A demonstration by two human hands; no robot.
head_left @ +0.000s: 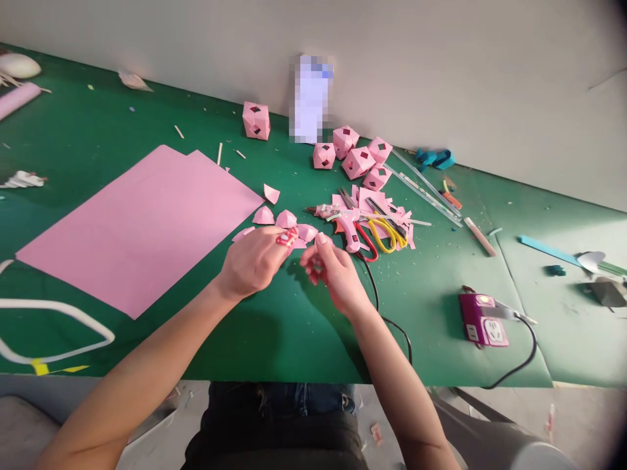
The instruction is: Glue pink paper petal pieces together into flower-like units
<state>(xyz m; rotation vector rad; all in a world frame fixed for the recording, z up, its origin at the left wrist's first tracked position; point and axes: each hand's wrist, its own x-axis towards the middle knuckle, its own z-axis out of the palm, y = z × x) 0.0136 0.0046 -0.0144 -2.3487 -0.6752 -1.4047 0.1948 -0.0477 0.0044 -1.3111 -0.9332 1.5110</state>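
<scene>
And here we are, both hands at the near middle of the green table. The left hand has its fingers curled in together, a small red-and-white piece showing at their tips (held or worn, I can't tell). Over to the right hand: thumb raised, the other fingers curled and blurred, and what they grip, if anything, I can't tell.

Folded pink paper pieces sit just beyond the fingers, between the left hand's twelve and two o'clock. Large pink sheet at its nine to ten! From the right hand, the pink glue gun lies at one, yellow-handled scissors at two among paper scraps, pink hollow paper shapes farther off around twelve to one, and the purple power socket towards four.
</scene>
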